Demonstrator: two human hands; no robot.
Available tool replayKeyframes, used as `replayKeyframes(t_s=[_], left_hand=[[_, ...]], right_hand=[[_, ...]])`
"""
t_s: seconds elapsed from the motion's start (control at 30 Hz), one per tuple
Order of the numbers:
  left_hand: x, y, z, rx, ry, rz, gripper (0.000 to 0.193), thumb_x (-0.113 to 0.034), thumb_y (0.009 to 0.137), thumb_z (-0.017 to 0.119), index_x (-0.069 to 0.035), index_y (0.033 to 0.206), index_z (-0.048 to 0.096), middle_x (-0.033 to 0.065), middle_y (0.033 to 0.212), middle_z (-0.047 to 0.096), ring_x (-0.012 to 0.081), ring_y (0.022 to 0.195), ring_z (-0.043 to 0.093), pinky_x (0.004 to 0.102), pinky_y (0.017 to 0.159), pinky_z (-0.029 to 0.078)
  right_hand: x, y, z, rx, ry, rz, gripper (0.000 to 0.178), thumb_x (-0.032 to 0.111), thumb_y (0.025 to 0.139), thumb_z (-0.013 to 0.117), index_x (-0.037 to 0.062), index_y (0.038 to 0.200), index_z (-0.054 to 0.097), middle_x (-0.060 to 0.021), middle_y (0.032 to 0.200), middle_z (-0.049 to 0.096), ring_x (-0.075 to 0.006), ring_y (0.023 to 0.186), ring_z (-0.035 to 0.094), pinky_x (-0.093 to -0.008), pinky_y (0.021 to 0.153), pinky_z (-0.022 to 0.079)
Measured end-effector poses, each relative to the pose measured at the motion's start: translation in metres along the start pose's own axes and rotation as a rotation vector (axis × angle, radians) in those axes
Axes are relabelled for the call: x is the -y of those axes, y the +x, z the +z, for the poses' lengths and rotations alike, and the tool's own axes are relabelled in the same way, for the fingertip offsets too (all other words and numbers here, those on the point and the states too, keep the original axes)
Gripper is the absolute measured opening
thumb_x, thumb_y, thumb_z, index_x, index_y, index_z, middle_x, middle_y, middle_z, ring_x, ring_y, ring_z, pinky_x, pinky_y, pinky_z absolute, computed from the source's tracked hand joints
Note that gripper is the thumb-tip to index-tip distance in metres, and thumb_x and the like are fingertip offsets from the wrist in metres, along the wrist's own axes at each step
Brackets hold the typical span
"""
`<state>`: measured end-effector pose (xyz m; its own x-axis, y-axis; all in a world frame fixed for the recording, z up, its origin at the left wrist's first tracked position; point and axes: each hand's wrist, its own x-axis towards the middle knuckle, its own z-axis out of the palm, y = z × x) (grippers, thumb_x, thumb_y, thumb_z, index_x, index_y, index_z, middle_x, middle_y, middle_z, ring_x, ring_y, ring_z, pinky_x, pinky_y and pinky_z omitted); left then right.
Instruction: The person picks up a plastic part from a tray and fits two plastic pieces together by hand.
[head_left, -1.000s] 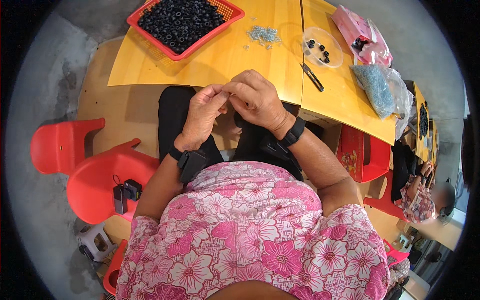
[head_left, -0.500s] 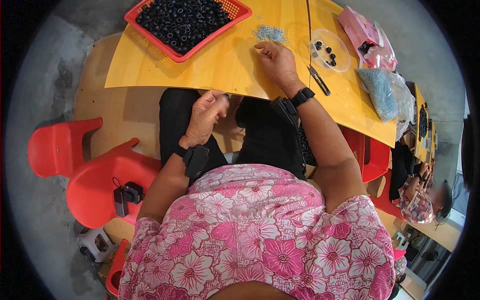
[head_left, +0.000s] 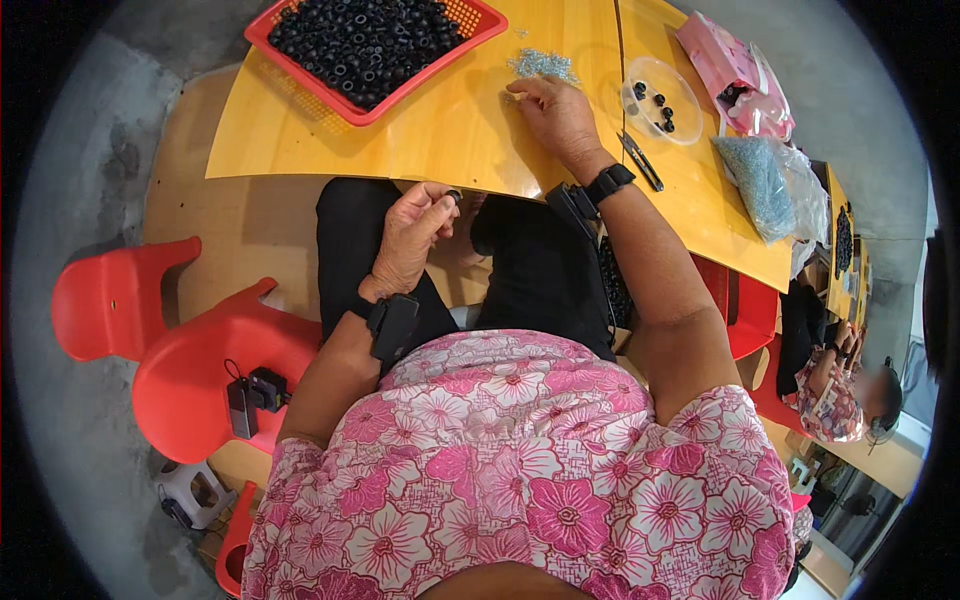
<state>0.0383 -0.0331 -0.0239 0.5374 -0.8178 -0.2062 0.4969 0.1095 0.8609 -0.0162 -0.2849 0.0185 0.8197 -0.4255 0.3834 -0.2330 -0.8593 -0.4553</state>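
My left hand (head_left: 413, 232) is closed in a pinch just off the table's near edge, above my lap. Between its thumb and forefinger sits a small black ring-shaped part (head_left: 455, 196). On the yellow table (head_left: 300, 150) rests my right hand (head_left: 558, 115), thumb and fingers drawn together beside a loose pile of tiny silvery pieces (head_left: 543, 66). Anything in those fingertips is too small to make out. To the left, a red plastic basket (head_left: 478, 30) is heaped with many black ring-shaped parts (head_left: 365, 45).
Right of my right hand lie thread snips (head_left: 641, 160) and a clear round dish (head_left: 690, 115) with several black parts. Farther right are a pink bag (head_left: 715, 60) and a bag of silvery pieces (head_left: 757, 185). Red chairs (head_left: 190, 370) stand left; another person (head_left: 835, 395) sits far right.
My left hand has turned slightly, and the black part in its pinch shows more clearly. My right hand has shifted very little beside the silvery pile.
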Motion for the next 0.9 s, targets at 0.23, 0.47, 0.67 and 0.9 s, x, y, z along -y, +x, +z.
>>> replayKeyframes(t_s=[0.23, 0.47, 0.67, 0.9], left_hand=[[-0.001, -0.002, 0.000, -0.015, -0.002, 0.003, 0.014, -0.019, 0.091, 0.059, -0.007, 0.098, 0.059, -0.0041, 0.081, 0.059, 0.0023, 0.065, 0.050, 0.0159, 0.057, 0.037], [0.000, -0.001, 0.002, -0.004, -0.010, 0.007, 0.015, -0.018, 0.091, 0.058, -0.005, 0.099, 0.059, -0.0035, 0.080, 0.059, 0.0027, 0.065, 0.050, 0.0162, 0.057, 0.037], [0.000, -0.001, 0.002, -0.008, -0.016, -0.002, 0.016, -0.017, 0.091, 0.058, -0.005, 0.100, 0.059, -0.0033, 0.080, 0.058, 0.0028, 0.065, 0.049, 0.0164, 0.058, 0.038], [-0.002, -0.002, 0.003, -0.003, -0.012, 0.013, 0.015, -0.018, 0.091, 0.058, -0.004, 0.099, 0.059, -0.0032, 0.079, 0.057, 0.0029, 0.064, 0.049, 0.0165, 0.059, 0.038]], right_hand=[[0.005, 0.002, -0.001, 0.044, -0.071, -0.076, 0.018, 0.012, 0.082, 0.056, 0.0140, 0.094, 0.070, -0.0109, 0.081, 0.061, -0.0322, 0.074, 0.061, -0.0385, 0.067, 0.050], [-0.007, 0.006, -0.001, 0.054, -0.083, -0.111, 0.019, 0.009, 0.082, 0.056, 0.0139, 0.094, 0.070, -0.0120, 0.083, 0.062, -0.0320, 0.075, 0.062, -0.0374, 0.068, 0.051], [-0.010, 0.009, 0.001, 0.063, -0.087, -0.136, 0.019, 0.008, 0.082, 0.056, 0.0131, 0.094, 0.070, -0.0122, 0.083, 0.063, -0.0318, 0.076, 0.062, -0.0367, 0.068, 0.051], [-0.010, 0.011, 0.000, 0.081, -0.067, -0.162, 0.018, 0.009, 0.082, 0.058, 0.0148, 0.095, 0.070, -0.0113, 0.080, 0.062, -0.0311, 0.075, 0.061, -0.0365, 0.067, 0.051]])
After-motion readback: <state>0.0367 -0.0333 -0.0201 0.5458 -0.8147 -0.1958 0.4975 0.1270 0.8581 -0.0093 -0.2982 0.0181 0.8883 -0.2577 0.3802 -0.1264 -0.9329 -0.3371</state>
